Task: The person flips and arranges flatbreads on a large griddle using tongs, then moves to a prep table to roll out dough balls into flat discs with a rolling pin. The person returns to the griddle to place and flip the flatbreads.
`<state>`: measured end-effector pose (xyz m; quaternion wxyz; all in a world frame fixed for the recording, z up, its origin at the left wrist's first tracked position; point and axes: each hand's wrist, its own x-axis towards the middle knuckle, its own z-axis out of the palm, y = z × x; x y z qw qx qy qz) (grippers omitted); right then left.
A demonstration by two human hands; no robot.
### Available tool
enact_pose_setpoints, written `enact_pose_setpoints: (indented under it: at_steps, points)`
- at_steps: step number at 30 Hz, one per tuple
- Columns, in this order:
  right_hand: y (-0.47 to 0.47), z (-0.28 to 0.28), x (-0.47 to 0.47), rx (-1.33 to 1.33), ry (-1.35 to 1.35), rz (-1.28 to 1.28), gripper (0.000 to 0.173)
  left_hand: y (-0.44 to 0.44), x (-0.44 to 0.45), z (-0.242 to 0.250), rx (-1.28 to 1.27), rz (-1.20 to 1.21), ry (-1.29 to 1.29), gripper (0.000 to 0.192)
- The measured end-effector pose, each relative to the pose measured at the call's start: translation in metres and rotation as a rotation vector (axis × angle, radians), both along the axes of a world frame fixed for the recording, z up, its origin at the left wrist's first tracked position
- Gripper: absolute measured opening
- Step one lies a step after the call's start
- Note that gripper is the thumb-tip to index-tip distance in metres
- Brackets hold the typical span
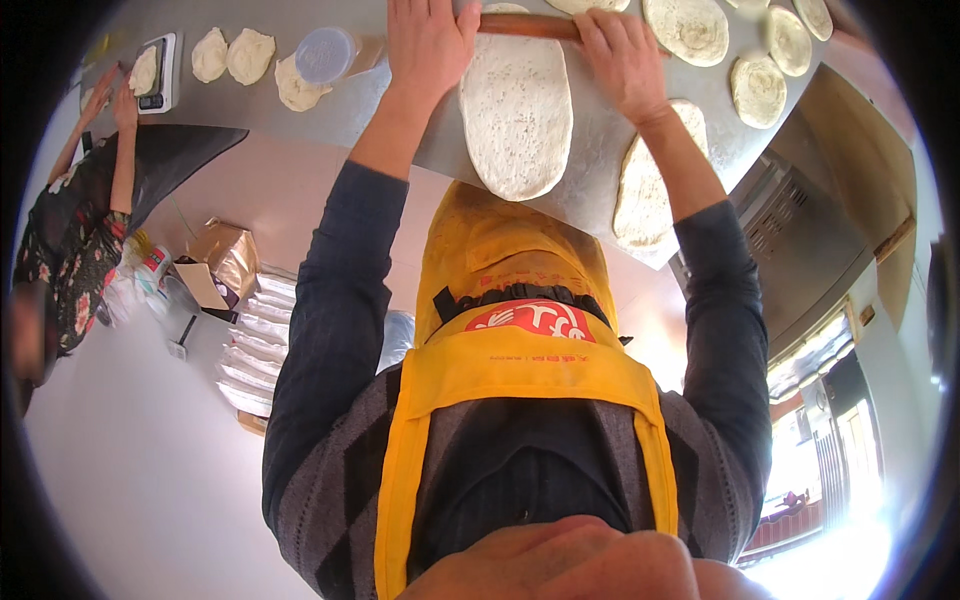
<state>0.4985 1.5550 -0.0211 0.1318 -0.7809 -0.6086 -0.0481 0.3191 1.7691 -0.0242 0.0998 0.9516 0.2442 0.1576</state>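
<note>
Both my hands are on a brown wooden rolling pin [529, 26] that lies across the far part of a long flat dough oval [517, 112]. My left hand [433, 45] is at the pin's left end, its fingertips cut off by the top edge of the picture. Around the right part of the pin rests my right hand [621, 64], fingers bent over it. The dough oval is dotted with small dimples, and its near end reaches the edge of the metal table [585, 165]. A second flattened dough piece [646, 195] lies partly under my right forearm.
Several dough rounds [759, 91] lie at the right. Dough lumps [250, 57] and a lidded plastic container [325, 55] are at the left. A co-worker's hands [124, 101] touch dough on a digital scale [166, 75]. Stacked white packages [259, 341] stand below, and a metal appliance [802, 240] is at right.
</note>
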Motion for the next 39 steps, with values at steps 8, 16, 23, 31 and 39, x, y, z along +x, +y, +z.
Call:
enact_pose_setpoints:
  at_steps: [8,16,23,31,39]
  points:
    - [-0.010,0.001,-0.030,0.086,0.098,-0.088,0.059,-0.029,-0.020,0.002,0.011,0.019,0.057,0.069]
    - [0.013,-0.014,0.018,0.112,0.048,0.126,0.039,0.020,0.052,-0.003,0.092,-0.045,-0.055,0.064]
    - [-0.001,-0.021,-0.017,0.074,0.045,0.135,0.038,0.006,0.001,-0.016,0.105,-0.070,-0.025,0.062]
    - [-0.012,-0.004,-0.048,0.084,0.210,-0.157,0.056,-0.031,-0.062,-0.003,-0.054,-0.072,0.011,0.071]
    - [-0.073,0.016,-0.110,-0.037,0.237,-0.198,0.064,-0.081,-0.129,0.008,-0.126,-0.063,0.036,0.067]
